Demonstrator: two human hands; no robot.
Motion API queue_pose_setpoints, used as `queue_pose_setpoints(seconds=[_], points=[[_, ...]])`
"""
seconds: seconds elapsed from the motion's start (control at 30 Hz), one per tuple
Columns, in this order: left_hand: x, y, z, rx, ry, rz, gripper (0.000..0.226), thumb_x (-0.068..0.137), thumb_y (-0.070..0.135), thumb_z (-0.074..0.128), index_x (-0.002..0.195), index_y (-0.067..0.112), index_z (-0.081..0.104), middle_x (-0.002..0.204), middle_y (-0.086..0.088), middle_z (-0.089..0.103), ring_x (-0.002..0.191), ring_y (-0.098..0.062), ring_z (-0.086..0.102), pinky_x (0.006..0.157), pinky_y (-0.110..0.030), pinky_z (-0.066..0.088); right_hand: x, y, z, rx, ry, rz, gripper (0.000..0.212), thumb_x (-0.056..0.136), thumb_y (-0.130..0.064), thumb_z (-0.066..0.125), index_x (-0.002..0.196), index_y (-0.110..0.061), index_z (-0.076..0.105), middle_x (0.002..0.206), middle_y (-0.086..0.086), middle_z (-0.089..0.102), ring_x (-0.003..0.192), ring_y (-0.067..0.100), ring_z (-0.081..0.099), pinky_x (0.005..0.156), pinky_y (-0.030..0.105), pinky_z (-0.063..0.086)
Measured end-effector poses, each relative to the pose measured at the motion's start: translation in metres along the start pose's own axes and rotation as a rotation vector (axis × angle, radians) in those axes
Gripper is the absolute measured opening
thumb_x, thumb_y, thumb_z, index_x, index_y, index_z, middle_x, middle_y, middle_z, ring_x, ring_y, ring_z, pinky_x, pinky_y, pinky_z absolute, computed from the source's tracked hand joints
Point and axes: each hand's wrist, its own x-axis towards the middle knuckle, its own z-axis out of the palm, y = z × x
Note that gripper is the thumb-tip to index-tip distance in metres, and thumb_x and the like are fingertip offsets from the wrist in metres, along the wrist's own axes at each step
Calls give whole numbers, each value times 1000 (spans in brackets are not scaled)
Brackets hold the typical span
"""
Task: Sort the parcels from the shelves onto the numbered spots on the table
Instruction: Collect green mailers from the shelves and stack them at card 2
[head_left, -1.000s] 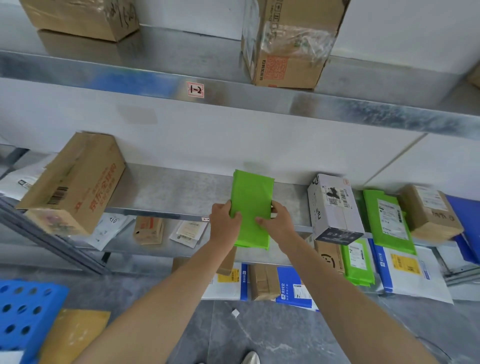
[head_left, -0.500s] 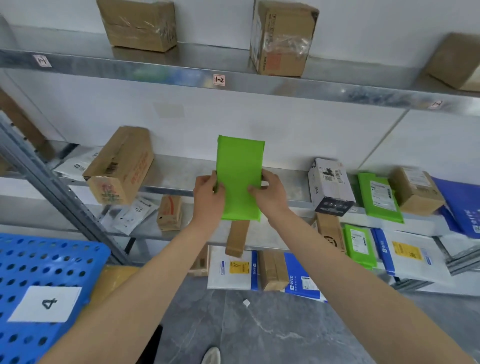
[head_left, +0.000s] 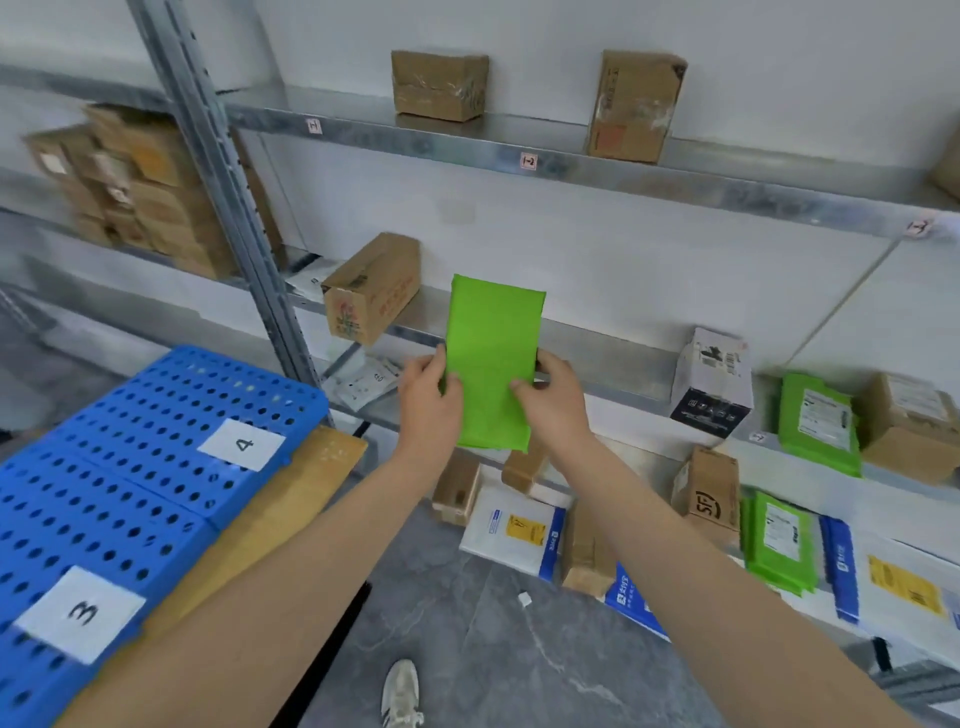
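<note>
A plain green parcel bag (head_left: 492, 358) is held upright in front of the middle shelf, clear of it. My left hand (head_left: 428, 405) grips its lower left edge and my right hand (head_left: 553, 402) grips its lower right edge. To the left stands the table topped with blue perforated panels (head_left: 119, 483), carrying white labels 4 (head_left: 242, 444) and 3 (head_left: 80, 613). No label shows on the side of the green parcel bag facing me.
Metal shelves (head_left: 613, 364) hold cardboard boxes, a white box (head_left: 711, 379), green bags (head_left: 818, 423) and white mailers. A metal upright (head_left: 228, 182) stands between the table and the shelf bay. Grey floor and a shoe (head_left: 402, 693) lie below.
Both hands have lifted the green parcel bag off the middle shelf and drawn it back. The view has swung left, bringing the blue table with labels 3 and 4 into sight.
</note>
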Motion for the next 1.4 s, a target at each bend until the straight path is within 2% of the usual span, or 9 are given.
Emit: queue_pose_setpoints(seconds=[0.07, 0.23, 0.47, 0.63, 0.77, 0.9, 0.97, 1.27, 1.4], points=[[-7, -1, -23, 15, 47, -9, 34, 96, 5, 47, 129, -1, 55, 107, -3, 41, 97, -14, 44, 72, -2, 32, -10, -12, 14, 11, -53, -19, 46, 88, -11, 62, 133, -17, 52, 130, 6, 50, 108, 23, 58, 96, 40, 49], [-18, -9, -82, -14, 190, -61, 35, 97, 8, 47, 132, 8, 55, 109, -1, 41, 104, -20, 46, 89, -27, 40, -31, -45, 59, 44, -140, -113, 42, 86, -8, 64, 127, -16, 57, 127, 6, 56, 109, 21, 58, 96, 38, 48], [-34, -53, -172, -23, 402, -134, 39, 99, 12, 46, 138, 10, 49, 116, -7, 45, 98, -17, 46, 72, -13, 34, -62, -87, 149, 14, -340, -244, 42, 85, -8, 64, 126, -16, 57, 119, -4, 54, 111, 20, 56, 97, 42, 48], [-60, -101, -270, 23, 622, -256, 38, 99, 10, 46, 137, 8, 50, 107, -3, 43, 78, -5, 43, 62, -2, 36, -104, -124, 255, -70, -572, -362, 43, 83, -9, 65, 125, -14, 58, 121, 6, 57, 105, 19, 56, 90, 30, 46], [-90, -143, -358, 87, 788, -367, 37, 96, 2, 46, 132, 2, 54, 103, -7, 42, 80, -14, 42, 60, -6, 32, -157, -159, 346, -45, -752, -420, 48, 82, -5, 66, 129, -10, 56, 124, 8, 55, 95, 13, 52, 87, 24, 41], [-120, -181, -433, 79, 918, -465, 37, 98, 4, 45, 134, 7, 52, 105, -6, 41, 67, -6, 42, 52, -8, 38, -213, -187, 429, -50, -915, -453, 49, 85, -5, 64, 133, -10, 52, 131, 8, 50, 114, 22, 53, 99, 36, 43], [-133, -201, -466, 92, 966, -510, 38, 98, 5, 45, 136, 6, 50, 108, -7, 42, 65, -4, 41, 50, -6, 38, -236, -197, 468, -74, -976, -484, 48, 87, -8, 63, 134, -11, 51, 130, 8, 48, 114, 24, 53, 96, 32, 44], [-148, -302, -573, 180, 948, -696, 38, 100, 12, 43, 138, 7, 47, 115, -4, 44, 64, -9, 42, 48, -12, 39, -295, -204, 616, -162, -1132, -435, 48, 95, -13, 56, 141, -17, 44, 138, 3, 41, 96, 15, 51, 80, 29, 47], [-146, -345, -579, 209, 871, -856, 40, 101, 13, 40, 139, 2, 43, 121, -7, 44, 74, -13, 48, 67, -23, 48, -302, -178, 664, -278, -1135, -375, 48, 95, -14, 55, 142, -19, 43, 144, 2, 39, 96, 14, 53, 75, 29, 49]])
